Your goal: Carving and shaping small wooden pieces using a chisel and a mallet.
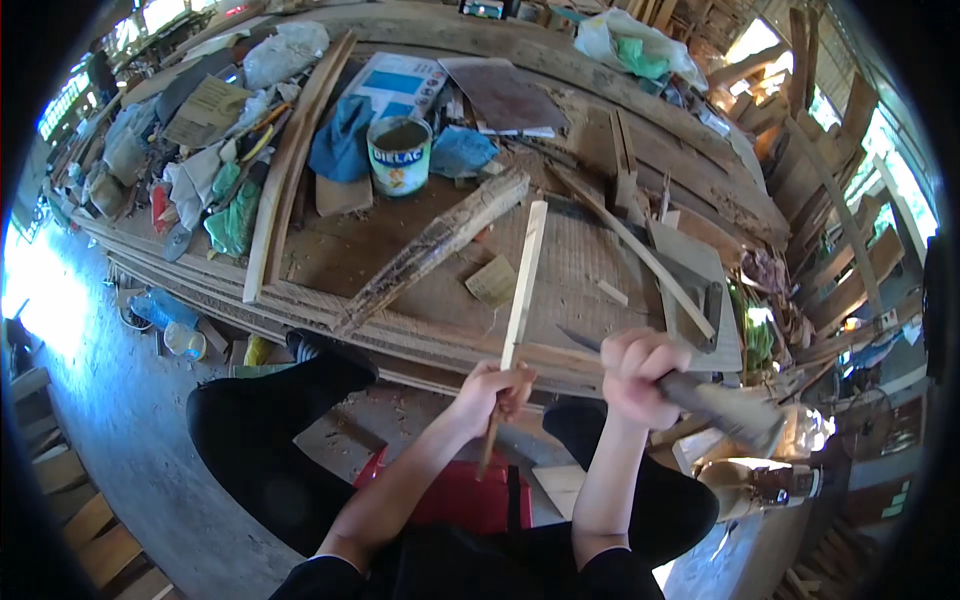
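Left hand [490, 392] grips wooden slat [524, 280] | right hand [638, 372] clenches knife [722, 408] | white-green labelled tin [399, 155] behind

Beyond your fingers lies a rough bark-edged plank [435, 245] — past it a paint tin [399, 155] (open-topped), blue cloths [342, 140] beside it, all on the workbench [330, 270].

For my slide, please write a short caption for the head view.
Left hand holds a thin wooden strip; right hand grips a knife above a cluttered workbench.
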### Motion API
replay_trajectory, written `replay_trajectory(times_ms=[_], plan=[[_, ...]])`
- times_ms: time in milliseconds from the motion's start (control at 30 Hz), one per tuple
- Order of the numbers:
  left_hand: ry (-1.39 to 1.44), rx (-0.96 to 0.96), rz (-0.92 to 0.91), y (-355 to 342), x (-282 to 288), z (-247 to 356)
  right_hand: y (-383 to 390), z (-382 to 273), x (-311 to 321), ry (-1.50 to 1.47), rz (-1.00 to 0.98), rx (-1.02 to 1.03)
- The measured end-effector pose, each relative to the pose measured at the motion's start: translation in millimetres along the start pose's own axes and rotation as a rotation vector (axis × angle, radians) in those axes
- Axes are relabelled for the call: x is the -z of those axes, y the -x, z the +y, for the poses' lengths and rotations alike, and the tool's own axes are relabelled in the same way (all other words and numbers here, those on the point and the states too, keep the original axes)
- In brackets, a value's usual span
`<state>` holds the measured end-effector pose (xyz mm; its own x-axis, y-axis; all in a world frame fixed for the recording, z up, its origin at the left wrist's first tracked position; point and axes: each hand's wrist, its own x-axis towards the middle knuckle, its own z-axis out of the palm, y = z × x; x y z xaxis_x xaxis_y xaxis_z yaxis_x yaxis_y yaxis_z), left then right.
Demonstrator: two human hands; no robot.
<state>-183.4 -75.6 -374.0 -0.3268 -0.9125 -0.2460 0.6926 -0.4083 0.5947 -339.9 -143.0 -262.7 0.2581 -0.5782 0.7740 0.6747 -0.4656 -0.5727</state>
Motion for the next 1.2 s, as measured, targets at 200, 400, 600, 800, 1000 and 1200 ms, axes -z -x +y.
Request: replay_trajectory(times_ms=[200,400,600,800,1000,1200], plan=[[-0.785,-0.473,0.295,-10,-1,-13,8,-7,22,-0.084,0.176,0.008],[-1.719,-0.807,0.569,-35,-14,9,-14,20,21,-0.2,0.427,-0.251],[-1.901,-0.869,0.499,-63,-7,16,-53,64,49,0.077,0.622,-0.552],[-1.878,-0.82,0.443,-62,-4,21,-57,93,58,0.096,0.643,-0.558],[-1.874,-0.789,0.402,-66,3,21,-51,113,70,0.112,0.539,-0.539],[-1.851,-0.768,0.397,-67,1,23,-59,111,72,0.035,0.579,-0.593]])
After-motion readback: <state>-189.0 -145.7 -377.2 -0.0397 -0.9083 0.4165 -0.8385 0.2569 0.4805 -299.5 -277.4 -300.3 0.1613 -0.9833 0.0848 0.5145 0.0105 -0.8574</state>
